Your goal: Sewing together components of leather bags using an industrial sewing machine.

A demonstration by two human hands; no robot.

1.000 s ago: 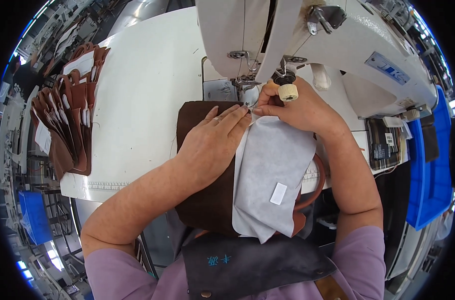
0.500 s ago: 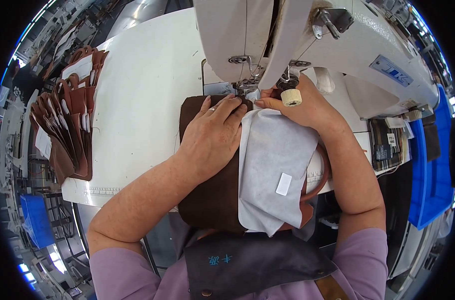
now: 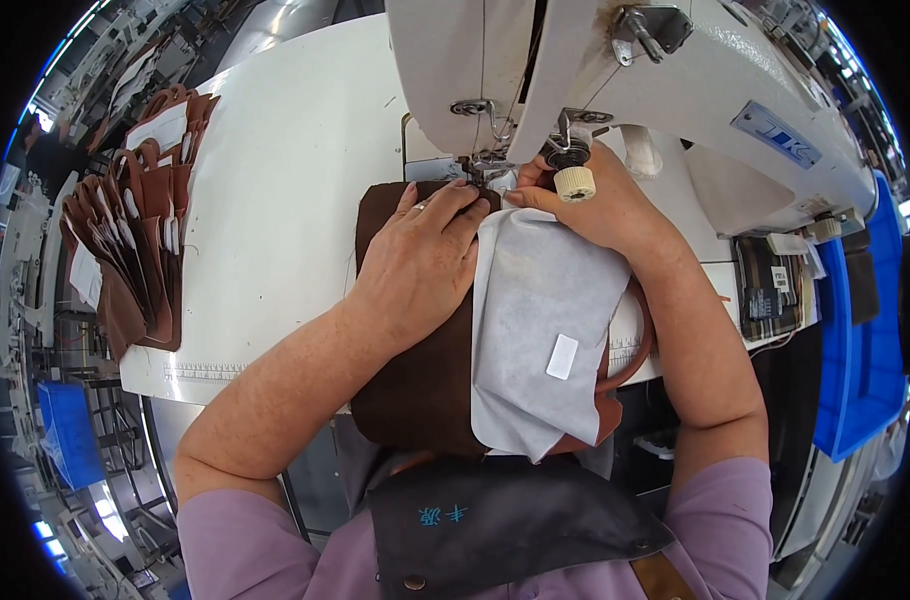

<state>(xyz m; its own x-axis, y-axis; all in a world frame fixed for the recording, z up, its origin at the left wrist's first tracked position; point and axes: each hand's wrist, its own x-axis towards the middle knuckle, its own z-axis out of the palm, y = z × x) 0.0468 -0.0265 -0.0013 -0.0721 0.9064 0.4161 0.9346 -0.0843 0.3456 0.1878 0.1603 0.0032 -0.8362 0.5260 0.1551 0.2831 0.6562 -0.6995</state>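
Observation:
My left hand (image 3: 420, 265) lies with fingers flat on a dark brown piece (image 3: 415, 385), its fingertips just short of the presser foot (image 3: 473, 172) of the white sewing machine (image 3: 735, 90). My right hand (image 3: 595, 205) is closed in a pinch beside the needle area at the edge of the white lining (image 3: 540, 300), partly hidden behind the cream tension knob (image 3: 575, 183). The lining bears a small blank white label (image 3: 561, 356). A reddish-brown looped handle (image 3: 630, 365) shows at the piece's right, under the lining.
A stack of brown pieces with handles (image 3: 140, 235) lies on the left of the white table (image 3: 265, 180). At the right are a folded checked cloth (image 3: 765, 290) and a long blue bin (image 3: 845, 380). Another blue bin (image 3: 70, 430) stands low at the left, among machinery.
The brown piece and white lining have moved forward, away from me, toward and under the presser foot. Both hands have moved forward with them, my left fingertips now nearer the foot.

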